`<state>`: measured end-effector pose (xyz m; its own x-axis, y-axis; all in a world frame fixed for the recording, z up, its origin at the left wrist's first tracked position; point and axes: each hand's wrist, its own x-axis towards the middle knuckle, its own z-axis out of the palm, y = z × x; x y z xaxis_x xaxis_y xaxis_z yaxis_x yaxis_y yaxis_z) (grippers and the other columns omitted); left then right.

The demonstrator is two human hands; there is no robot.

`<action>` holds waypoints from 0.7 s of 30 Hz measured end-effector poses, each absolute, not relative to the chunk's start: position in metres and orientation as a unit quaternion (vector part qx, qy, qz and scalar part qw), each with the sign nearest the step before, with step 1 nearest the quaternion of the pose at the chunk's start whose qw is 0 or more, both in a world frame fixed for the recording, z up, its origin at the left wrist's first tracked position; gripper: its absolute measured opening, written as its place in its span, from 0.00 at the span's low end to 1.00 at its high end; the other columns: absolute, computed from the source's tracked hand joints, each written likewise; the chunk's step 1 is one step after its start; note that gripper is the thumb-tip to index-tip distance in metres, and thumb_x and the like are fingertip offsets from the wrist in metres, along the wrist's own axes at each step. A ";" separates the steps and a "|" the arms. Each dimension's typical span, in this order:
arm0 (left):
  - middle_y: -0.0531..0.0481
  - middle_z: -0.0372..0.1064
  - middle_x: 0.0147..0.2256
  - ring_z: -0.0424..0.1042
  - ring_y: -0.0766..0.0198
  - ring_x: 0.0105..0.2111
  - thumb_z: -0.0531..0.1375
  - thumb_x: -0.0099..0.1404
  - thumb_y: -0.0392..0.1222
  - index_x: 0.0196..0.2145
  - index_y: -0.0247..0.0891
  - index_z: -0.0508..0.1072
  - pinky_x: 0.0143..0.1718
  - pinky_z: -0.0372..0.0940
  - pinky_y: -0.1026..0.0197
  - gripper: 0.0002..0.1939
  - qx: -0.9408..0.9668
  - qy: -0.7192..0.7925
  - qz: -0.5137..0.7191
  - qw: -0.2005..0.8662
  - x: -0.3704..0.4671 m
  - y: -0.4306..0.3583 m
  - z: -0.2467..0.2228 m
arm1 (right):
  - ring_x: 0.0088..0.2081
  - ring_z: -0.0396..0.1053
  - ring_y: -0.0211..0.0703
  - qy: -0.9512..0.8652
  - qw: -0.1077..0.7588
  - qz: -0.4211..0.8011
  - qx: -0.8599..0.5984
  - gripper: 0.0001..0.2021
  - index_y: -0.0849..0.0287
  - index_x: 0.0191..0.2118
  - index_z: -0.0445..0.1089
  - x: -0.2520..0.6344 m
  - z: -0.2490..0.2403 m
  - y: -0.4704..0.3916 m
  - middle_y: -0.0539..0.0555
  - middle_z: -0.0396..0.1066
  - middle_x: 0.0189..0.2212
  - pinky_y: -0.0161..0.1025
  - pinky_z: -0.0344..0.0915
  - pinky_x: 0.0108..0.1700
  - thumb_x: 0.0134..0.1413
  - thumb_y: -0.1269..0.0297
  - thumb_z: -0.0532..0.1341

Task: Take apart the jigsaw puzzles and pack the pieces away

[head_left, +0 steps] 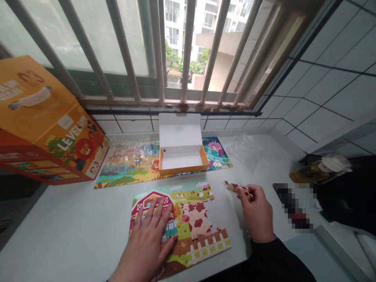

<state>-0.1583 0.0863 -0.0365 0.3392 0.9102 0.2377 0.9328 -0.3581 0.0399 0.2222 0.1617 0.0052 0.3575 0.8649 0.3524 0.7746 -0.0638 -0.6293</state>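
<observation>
Nearest you, your left hand [151, 237] lies flat with its fingers spread on the left half of the farm puzzle [195, 219], over the barn. It grips nothing and seems to be steadying the joined pieces. The puzzle lies on the countertop [73, 227], its right edge ragged, with the cow's hind part not yet filled in.

Just to the right of the puzzle, your right hand [258, 213] is raised, thumb and fingers pinched on a brown-and-cream piece [234, 188]; your grip hides whether it is one piece or more. You look to be at the step of fitting the cow's missing side. The next move calls for turning the patches to match the cow, lining up the tabs and pressing down while your left hand braces the rest.

Well to the right of the puzzle is a jug [311, 172] of amber liquid. Beyond the puzzle's far edge, an open box [183, 170] sits on a long illustrated strip [119, 174], with bubble wrap [132, 149] over the strip's left part. Clear plastic [245, 147] lies beyond the puzzle to the right, and a large orange carton [73, 145] stands beyond it to the left.
</observation>
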 end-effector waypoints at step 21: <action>0.44 0.57 0.77 0.56 0.38 0.76 0.58 0.76 0.59 0.80 0.48 0.56 0.75 0.49 0.33 0.40 -0.816 -0.565 -0.110 0.053 -0.159 0.086 -0.038 | 0.49 0.83 0.51 -0.778 0.318 0.038 -0.541 0.11 0.51 0.55 0.77 0.228 -0.030 0.145 0.56 0.84 0.49 0.49 0.82 0.53 0.75 0.64 0.59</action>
<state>-0.1587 0.0856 -0.0382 0.3377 0.9103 0.2393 0.9336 -0.3563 0.0382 0.2278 0.1452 -0.0296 -0.2136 0.8657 0.4527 0.8170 0.4124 -0.4030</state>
